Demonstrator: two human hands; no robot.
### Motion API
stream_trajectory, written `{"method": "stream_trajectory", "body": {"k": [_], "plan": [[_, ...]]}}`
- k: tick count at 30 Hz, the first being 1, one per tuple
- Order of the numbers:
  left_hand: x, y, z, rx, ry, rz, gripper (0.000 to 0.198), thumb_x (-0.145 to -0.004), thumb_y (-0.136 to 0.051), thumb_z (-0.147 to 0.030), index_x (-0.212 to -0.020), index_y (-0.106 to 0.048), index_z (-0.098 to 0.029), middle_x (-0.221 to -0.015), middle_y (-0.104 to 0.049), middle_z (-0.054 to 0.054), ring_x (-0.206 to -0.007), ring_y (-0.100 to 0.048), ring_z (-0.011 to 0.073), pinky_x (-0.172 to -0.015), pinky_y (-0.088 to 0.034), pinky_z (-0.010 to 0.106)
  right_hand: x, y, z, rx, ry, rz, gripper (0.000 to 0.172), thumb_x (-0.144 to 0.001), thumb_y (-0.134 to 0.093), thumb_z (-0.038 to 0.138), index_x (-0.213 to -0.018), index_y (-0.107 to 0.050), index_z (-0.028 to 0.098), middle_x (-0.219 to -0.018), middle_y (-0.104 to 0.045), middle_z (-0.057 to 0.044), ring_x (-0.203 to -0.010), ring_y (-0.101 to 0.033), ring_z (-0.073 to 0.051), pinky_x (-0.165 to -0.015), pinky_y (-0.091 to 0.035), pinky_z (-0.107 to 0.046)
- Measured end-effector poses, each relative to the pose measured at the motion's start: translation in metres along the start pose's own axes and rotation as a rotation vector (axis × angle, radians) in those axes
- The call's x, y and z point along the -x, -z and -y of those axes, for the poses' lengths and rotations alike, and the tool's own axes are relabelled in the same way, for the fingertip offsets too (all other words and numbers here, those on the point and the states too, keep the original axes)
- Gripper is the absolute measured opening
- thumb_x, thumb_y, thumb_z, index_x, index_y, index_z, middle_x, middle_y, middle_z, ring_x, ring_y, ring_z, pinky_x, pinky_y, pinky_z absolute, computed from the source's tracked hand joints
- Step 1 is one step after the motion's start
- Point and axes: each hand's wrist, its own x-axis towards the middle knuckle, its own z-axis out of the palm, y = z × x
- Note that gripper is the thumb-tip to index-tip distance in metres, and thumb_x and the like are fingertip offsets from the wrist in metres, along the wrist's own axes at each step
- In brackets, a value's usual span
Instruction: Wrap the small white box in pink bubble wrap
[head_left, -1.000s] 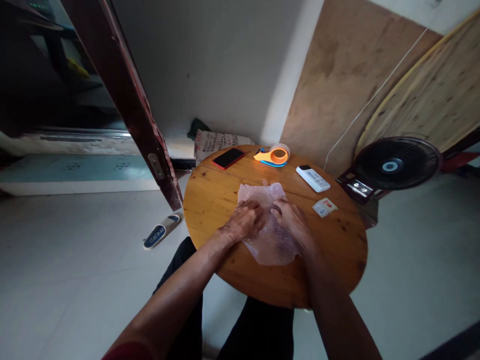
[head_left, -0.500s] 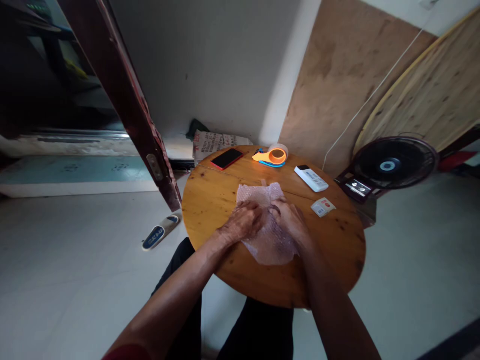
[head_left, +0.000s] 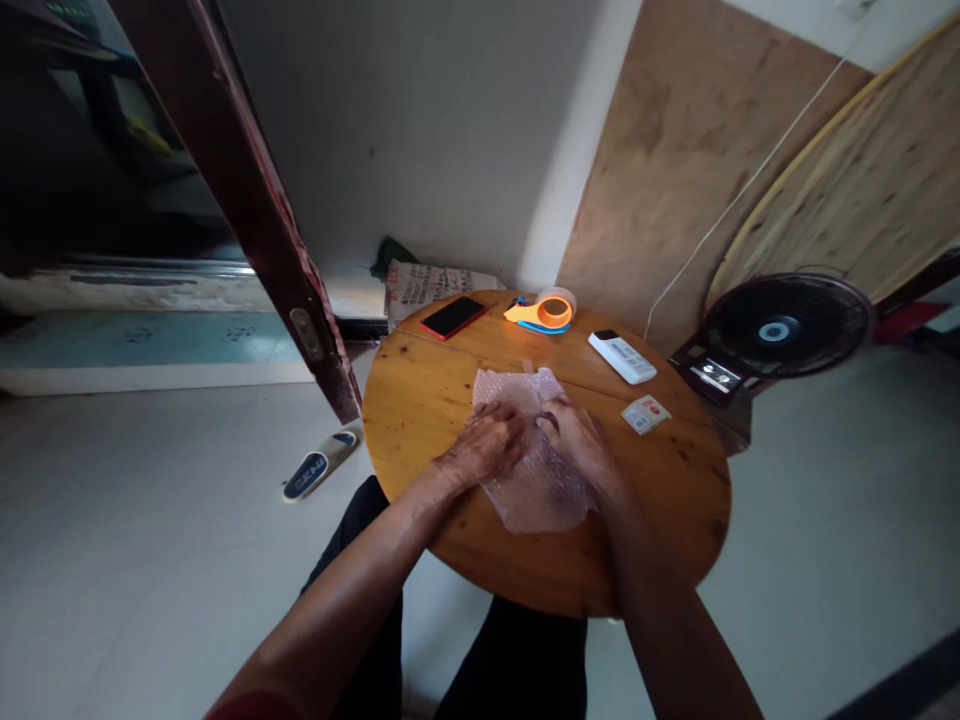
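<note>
A sheet of clear bubble wrap (head_left: 536, 490) lies on the round wooden table (head_left: 420, 420), its far edge a little crumpled. My left hand (head_left: 491, 440) is on the left part of the wrap, back up, with its fingers bent and pressed onto the plastic. On the right part, my right hand (head_left: 574, 435) grips the wrap with curled fingers, the thumb towards the middle. The two hands are a short way apart. Whether anything lies under the wrap is hard to make out.
Along the table's far side are a phone with red edges (head_left: 453, 318), an orange tape dispenser (head_left: 544, 312) and a white device (head_left: 622, 357). A small packet (head_left: 646, 414) lies at the right. Beyond stands a dark fan (head_left: 776, 330); a slipper (head_left: 319, 467) is on the floor.
My right thumb and fingers have shifted slightly on the bubble wrap. My left hand and the other things on the table stay where they were.
</note>
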Motion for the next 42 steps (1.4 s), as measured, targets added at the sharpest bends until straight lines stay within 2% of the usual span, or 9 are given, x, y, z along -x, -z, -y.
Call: {"method": "stream_trajectory", "body": {"k": [5, 16, 24, 30, 36, 42], "plan": [[0.0000, 0.0005, -0.0003, 0.008, 0.006, 0.014, 0.029, -0.087, -0.055, -0.026, -0.114, -0.062, -0.020, -0.114, -0.062, 0.010, -0.114, -0.054, 0.0251, -0.099, -0.041, 0.040, 0.0001, -0.0020, -0.0008, -0.005, 0.015, -0.002, 0.020, -0.092, -0.048, 0.030, -0.100, -0.065, 0.021, -0.112, -0.067, -0.007, -0.093, -0.063, -0.018, -0.076, -0.040, -0.026], [-0.0001, -0.0007, 0.0015, -0.001, -0.005, 0.009, 0.024, -0.087, -0.054, -0.028, -0.108, -0.063, -0.019, -0.113, -0.062, 0.010, -0.112, -0.055, 0.0252, -0.098, -0.042, 0.041, 0.0007, 0.0001, 0.0001, -0.025, 0.011, -0.008, 0.020, -0.092, -0.047, 0.030, -0.097, -0.065, 0.022, -0.111, -0.068, -0.006, -0.095, -0.063, -0.019, -0.078, -0.041, -0.025], [-0.0005, 0.0005, 0.0008, 0.016, 0.014, 0.007, 0.027, -0.088, -0.053, -0.029, -0.112, -0.062, -0.021, -0.113, -0.063, 0.009, -0.112, -0.056, 0.0254, -0.096, -0.043, 0.041, 0.0008, -0.0005, -0.0003, -0.043, 0.015, -0.012, 0.021, -0.091, -0.047, 0.028, -0.100, -0.065, 0.021, -0.114, -0.068, -0.007, -0.098, -0.063, -0.019, -0.080, -0.042, -0.025], [-0.0005, 0.0019, -0.0002, 0.022, 0.018, 0.010, 0.026, -0.088, -0.053, -0.029, -0.110, -0.062, -0.020, -0.110, -0.063, 0.010, -0.110, -0.056, 0.0249, -0.096, -0.043, 0.039, -0.0016, -0.0030, -0.0012, -0.038, -0.002, -0.014, 0.022, -0.092, -0.046, 0.030, -0.099, -0.065, 0.022, -0.112, -0.068, -0.007, -0.101, -0.061, -0.020, -0.083, -0.041, -0.025], [-0.0009, 0.0023, -0.0008, -0.031, 0.021, 0.023, 0.021, -0.089, -0.051, -0.030, -0.100, -0.064, -0.018, -0.108, -0.063, 0.010, -0.108, -0.056, 0.0262, -0.097, -0.043, 0.041, -0.0035, -0.0048, -0.0050, -0.023, -0.064, -0.055, 0.026, -0.093, -0.045, 0.031, -0.106, -0.065, 0.021, -0.117, -0.067, -0.007, -0.101, -0.062, -0.020, -0.082, -0.042, -0.027], [-0.0004, 0.0014, 0.0009, -0.033, 0.015, 0.022, 0.022, -0.090, -0.051, -0.030, -0.102, -0.065, -0.017, -0.110, -0.063, 0.011, -0.110, -0.056, 0.0260, -0.098, -0.043, 0.041, -0.0026, -0.0042, -0.0070, -0.002, -0.096, -0.056, 0.028, -0.092, -0.045, 0.031, -0.109, -0.065, 0.021, -0.117, -0.066, -0.008, -0.098, -0.063, -0.022, -0.080, -0.043, -0.029]]}}
